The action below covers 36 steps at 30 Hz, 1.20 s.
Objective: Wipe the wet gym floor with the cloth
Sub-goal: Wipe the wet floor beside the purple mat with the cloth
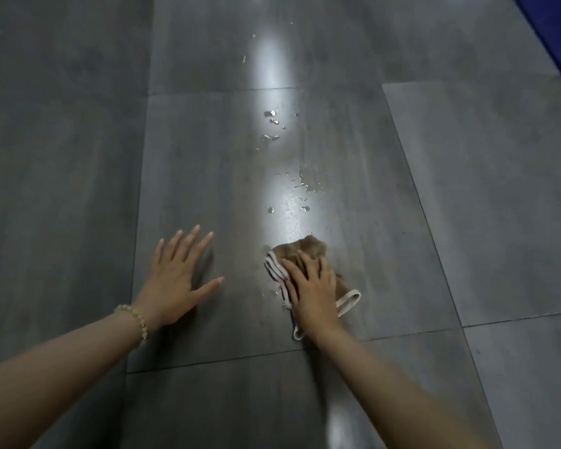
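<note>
Water droplets (274,119) dot the grey tiled floor (78,157) beyond the brown cloth (308,248). The right hand (311,288) presses it flat-fingered, and the left hand (178,277) rests splayed on the tile.

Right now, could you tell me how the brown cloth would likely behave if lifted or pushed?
Probably floppy: the cloth lies crumpled in folds under the right hand. It likely slides easily, since the floor looks glossy and wet with droplets. It may feel heavier from soaked-up water.

Beaded wrist bracelet (136,321) (pale gold)
</note>
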Each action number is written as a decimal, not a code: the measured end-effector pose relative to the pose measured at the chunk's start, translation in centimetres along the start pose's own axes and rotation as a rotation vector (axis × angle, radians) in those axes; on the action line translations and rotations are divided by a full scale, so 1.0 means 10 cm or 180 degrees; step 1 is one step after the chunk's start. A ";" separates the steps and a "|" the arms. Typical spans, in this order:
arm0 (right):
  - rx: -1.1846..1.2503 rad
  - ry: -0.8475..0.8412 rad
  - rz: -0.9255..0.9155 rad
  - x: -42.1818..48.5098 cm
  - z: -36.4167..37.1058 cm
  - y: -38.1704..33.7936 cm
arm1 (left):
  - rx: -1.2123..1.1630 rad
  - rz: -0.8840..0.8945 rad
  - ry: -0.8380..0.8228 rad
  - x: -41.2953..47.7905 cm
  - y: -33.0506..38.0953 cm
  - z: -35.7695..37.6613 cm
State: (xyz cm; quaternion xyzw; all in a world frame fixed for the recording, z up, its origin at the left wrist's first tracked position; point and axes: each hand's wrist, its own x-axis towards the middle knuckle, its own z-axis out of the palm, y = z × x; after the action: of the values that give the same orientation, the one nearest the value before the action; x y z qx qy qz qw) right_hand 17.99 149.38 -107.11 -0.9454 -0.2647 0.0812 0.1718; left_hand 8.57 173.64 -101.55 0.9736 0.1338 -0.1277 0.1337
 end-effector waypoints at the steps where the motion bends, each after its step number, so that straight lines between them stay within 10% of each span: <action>1: -0.0089 -0.0066 -0.0116 0.05 0.01 0.06 | -0.0006 -0.0061 0.0030 -0.03 -0.03 0.05; 9: 0.0041 0.0515 0.1671 0.19 -0.18 0.45 | 0.0235 -0.0355 0.0001 -0.35 -0.43 0.13; 17: -0.0511 -0.0368 -0.0827 0.11 0.40 -0.60 | 0.0245 -0.0085 -0.0003 -0.58 -0.57 0.17; 23: -0.0181 0.0110 0.1088 -0.12 0.13 0.06 | -0.0010 -0.0481 0.0243 -0.66 -0.80 0.07; 29: -0.0522 -0.0488 -0.1604 -0.15 0.59 -0.97 | -0.0114 -0.0896 0.0382 -0.71 -0.89 0.06; 36: -0.0290 0.0006 0.0657 0.18 0.24 -0.13 | -0.0012 -0.0853 0.0332 -0.70 -0.97 0.03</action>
State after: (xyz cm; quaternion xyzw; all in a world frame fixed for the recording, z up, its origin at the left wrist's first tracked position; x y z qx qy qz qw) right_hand 18.34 152.07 -108.98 -0.9745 -0.1693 0.0855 0.1196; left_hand -0.87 180.94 -101.98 0.9521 0.2697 -0.0935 0.1100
